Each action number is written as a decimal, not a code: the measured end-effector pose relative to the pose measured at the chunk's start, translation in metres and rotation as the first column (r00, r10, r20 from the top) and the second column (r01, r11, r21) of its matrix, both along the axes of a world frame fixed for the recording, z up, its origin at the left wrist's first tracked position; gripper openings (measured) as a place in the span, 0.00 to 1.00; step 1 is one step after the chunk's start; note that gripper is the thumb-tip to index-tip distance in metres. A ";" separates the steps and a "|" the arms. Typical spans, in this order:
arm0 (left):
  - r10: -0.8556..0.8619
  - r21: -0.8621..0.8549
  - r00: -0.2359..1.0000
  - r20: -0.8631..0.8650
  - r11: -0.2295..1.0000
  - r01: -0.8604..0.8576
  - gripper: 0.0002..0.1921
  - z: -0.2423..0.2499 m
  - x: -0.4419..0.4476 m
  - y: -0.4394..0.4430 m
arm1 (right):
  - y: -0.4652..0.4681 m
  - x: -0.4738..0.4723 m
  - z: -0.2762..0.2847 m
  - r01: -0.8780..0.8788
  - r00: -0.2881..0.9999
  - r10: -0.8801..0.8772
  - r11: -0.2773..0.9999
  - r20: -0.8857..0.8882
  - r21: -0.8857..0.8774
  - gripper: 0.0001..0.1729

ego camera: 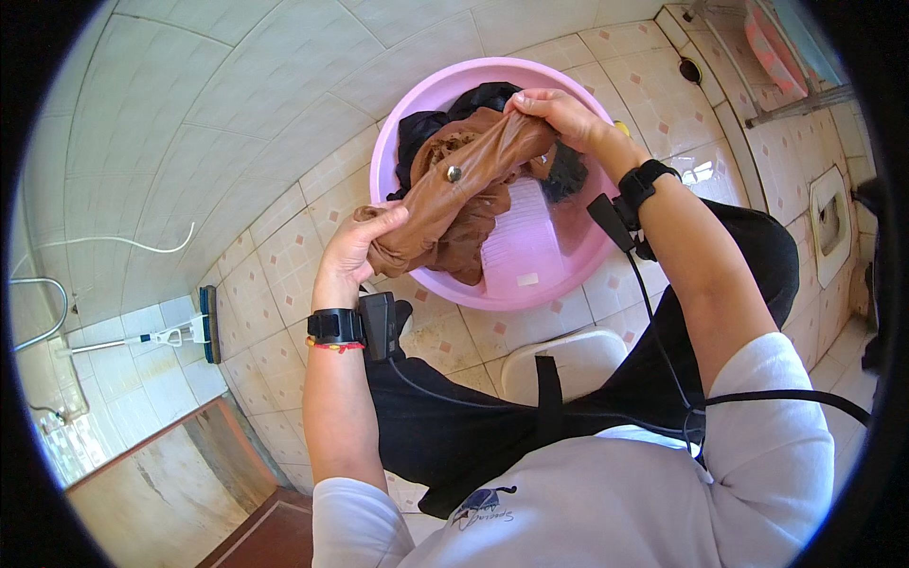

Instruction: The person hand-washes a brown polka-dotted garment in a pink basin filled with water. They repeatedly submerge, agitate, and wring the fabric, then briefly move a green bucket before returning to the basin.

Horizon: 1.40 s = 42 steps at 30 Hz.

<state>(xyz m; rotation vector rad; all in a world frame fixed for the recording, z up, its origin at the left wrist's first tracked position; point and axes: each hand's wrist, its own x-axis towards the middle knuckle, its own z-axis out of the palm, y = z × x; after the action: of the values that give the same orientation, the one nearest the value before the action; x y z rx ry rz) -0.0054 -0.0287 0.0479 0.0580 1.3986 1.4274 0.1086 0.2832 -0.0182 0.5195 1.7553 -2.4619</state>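
A wet brown leather-like garment (465, 170) with a round metal snap is stretched between my two hands, over a pink plastic washtub (380, 153). My left hand (361, 241) grips its lower left end just outside the tub's rim. At the upper right, my right hand (561, 113) pinches the other end between thumb and fingers. Part of the garment hangs down into the tub. Behind it lies bunched black cloth (420, 138). A ribbed pink washboard surface (522, 241) slopes inside the tub, beside shallow water (579, 224) with dark cloth (566, 174) in it.
Between my legs is a white plastic stool (561, 358). A sponge mop (206, 325) leans at the left by the tiled wall (234, 85). At the right are a squat toilet (829, 220), a metal rack (802, 103) and a floor hole (689, 70). Cables (657, 319) run from my wrist devices.
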 end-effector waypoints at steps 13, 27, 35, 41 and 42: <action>0.070 -0.091 0.925 -0.373 0.989 -0.112 0.11 0.002 0.003 0.000 | -0.003 0.016 -0.012 -0.144 0.987 0.154 0.976 -0.053 0.160 0.07; 0.269 0.111 0.744 -0.612 0.961 -0.255 0.11 0.041 -0.010 -0.036 | 0.018 0.008 -0.023 -0.058 0.975 0.182 0.769 -0.130 0.637 0.10; -0.307 -0.337 0.143 -0.941 0.889 -0.310 0.05 0.018 -0.010 -0.015 | 0.021 -0.014 0.130 0.450 0.845 -0.158 0.726 -0.511 0.520 0.10; 0.026 -0.072 0.534 -0.845 0.984 -0.162 0.09 0.019 -0.009 -0.005 | -0.003 -0.009 0.180 0.148 0.733 0.239 0.858 -0.637 0.492 0.18; 0.102 0.020 0.553 -0.827 0.988 -0.153 0.09 0.021 -0.008 -0.005 | -0.002 -0.011 0.174 0.275 0.714 0.323 0.687 -0.621 0.673 0.23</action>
<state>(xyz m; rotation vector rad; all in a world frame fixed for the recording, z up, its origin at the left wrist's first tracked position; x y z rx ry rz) -0.0139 -0.0335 0.0689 0.6994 2.2559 1.5468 0.0971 0.2815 0.1561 -0.5795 3.0348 -1.9007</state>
